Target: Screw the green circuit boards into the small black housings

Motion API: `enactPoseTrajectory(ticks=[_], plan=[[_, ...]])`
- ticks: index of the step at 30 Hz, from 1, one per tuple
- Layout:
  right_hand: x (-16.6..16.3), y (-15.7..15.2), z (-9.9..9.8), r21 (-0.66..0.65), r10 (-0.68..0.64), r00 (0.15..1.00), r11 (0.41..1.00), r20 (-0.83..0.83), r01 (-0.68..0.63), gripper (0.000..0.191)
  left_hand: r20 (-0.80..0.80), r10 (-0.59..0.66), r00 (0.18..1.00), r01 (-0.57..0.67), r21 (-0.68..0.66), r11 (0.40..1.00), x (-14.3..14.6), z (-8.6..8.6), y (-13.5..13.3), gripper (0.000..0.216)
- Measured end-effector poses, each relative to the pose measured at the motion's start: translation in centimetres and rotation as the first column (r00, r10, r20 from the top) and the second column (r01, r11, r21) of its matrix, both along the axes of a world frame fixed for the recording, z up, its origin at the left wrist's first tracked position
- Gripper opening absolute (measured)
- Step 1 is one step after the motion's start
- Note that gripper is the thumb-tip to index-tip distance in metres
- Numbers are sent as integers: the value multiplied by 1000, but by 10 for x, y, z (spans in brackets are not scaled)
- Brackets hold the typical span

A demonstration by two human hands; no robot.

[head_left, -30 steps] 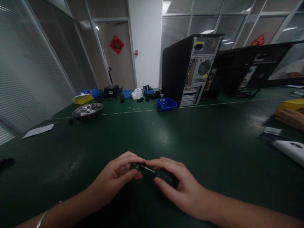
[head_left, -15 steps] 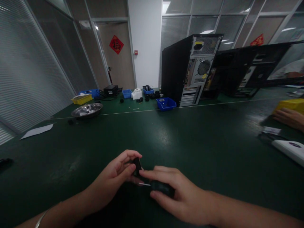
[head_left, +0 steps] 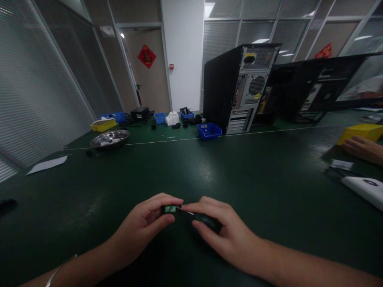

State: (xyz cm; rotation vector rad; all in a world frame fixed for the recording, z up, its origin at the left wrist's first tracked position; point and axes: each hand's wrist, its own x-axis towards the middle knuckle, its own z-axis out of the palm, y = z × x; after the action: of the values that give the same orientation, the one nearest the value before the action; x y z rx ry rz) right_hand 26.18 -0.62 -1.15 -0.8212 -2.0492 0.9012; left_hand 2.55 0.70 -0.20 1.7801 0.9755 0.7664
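Observation:
Low over the dark green table (head_left: 209, 167), my left hand (head_left: 146, 225) pinches a small black part with a green circuit board (head_left: 170, 208) showing on its face. My right hand (head_left: 226, 235) is wrapped round the dark handle of a small screwdriver (head_left: 206, 220). Its thin metal shaft points left and its tip touches the right edge of the small part. Both hands meet near the front middle of the table.
A black computer tower (head_left: 239, 85) stands at the back, an open case (head_left: 317, 85) to its right. Blue bins (head_left: 209, 130), a yellow bin (head_left: 103, 125) and a metal bowl (head_left: 110, 138) lie far back. Another person's hand (head_left: 360, 148) rests by a yellow box (head_left: 360, 131); a white device (head_left: 363, 189) lies right.
My left hand turned the small part so its green board faces up. My right hand brought the screwdriver tip back up against it after dropping slightly.

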Motion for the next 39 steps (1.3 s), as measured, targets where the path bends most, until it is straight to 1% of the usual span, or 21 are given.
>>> enactPoseTrajectory(ticks=[3,6,8,10,15,19,21,24,27,30,33,36,38,39], plan=[[0,-1,1,-22,8,1000,1000,17,-8,35,-113,3,994,13,143,990,-1,-3,1,26],[0,-2,1,-41,-1,998,999,56,3,36,-218,30,975,34,282,959,-3,-7,0,28],[0,-3,1,-47,-3,998,999,66,6,37,-249,50,967,40,343,939,-4,-9,-1,29],[0,-3,1,-50,6,999,999,44,-4,37,-251,49,967,48,364,930,-5,-9,-2,29],[-3,-3,1,-65,18,999,998,-44,-21,35,-180,18,983,36,294,955,-3,-3,-3,26],[-5,-3,1,-104,6,998,994,-66,-13,31,-99,22,995,2,244,970,0,-1,-3,24],[-5,-3,1,-103,5,998,995,-68,-12,31,-79,24,997,-6,228,974,1,-2,-3,23],[-4,-4,0,-71,10,998,997,-56,-14,33,-90,32,995,-12,211,977,1,-4,-2,24],[-3,-5,-1,-39,17,999,999,-28,-18,34,-126,28,992,2,233,972,1,-5,-2,24],[-3,-5,-2,-37,24,999,999,-25,-24,34,-132,11,991,19,222,975,0,-4,-2,24],[-2,-5,-1,-57,38,998,998,-45,-41,33,-88,-12,996,24,140,990,0,-1,-1,23],[-2,-4,3,-50,32,998,998,-56,-34,33,-9,-20,1000,20,48,999,1,0,0,22],[-1,-3,4,-26,12,998,1000,-63,-13,33,45,-19,999,21,-37,999,2,-1,-1,21],[0,-3,4,-11,3,998,1000,-66,-4,33,75,-27,997,34,-103,994,3,-2,-1,21]])
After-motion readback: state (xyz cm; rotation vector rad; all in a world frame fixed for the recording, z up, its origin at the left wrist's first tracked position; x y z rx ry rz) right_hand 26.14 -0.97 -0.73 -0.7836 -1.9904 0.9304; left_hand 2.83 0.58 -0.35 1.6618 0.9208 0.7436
